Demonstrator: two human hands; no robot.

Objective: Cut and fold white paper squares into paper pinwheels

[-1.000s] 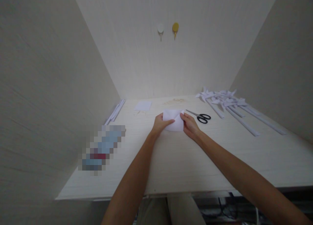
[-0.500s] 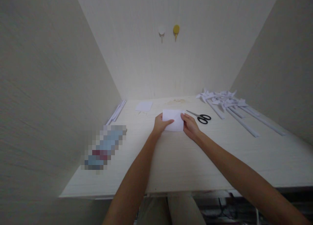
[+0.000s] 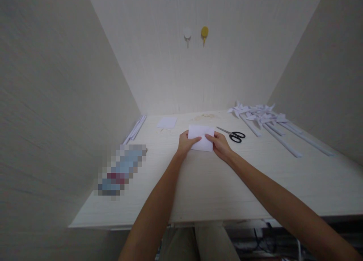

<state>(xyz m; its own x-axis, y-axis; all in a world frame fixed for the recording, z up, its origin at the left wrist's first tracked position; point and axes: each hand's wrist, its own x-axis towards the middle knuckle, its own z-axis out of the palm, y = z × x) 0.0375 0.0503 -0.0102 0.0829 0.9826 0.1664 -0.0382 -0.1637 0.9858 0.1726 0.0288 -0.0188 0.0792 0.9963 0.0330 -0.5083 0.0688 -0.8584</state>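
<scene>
A white square of paper (image 3: 200, 131) is held up over the middle of the table between both hands. My left hand (image 3: 185, 143) grips its left side, thumb across the front face. From the right side my right hand (image 3: 221, 144) pinches it, and that thumb also lies on the front, close to the left thumb. The other fingers are mostly hidden behind the sheet. Just right of my right hand lie scissors (image 3: 234, 135) with black handles, blades pointing up and left. Farther back on the left, more white paper (image 3: 167, 122) lies flat.
White paper pinwheels on rolled paper sticks (image 3: 282, 140) are heaped at the right back. Several paper rolls (image 3: 135, 129) lie along the left wall, behind a blurred-out bluish item (image 3: 124, 166). Two hooks, white (image 3: 187, 34) and yellow (image 3: 204, 32), are on the back wall. The white table (image 3: 198, 200) is walled on three sides.
My right thumb has slid from the paper's upper right corner down and inward, towards the left thumb. My left hand keeps its grip in about the same place.
</scene>
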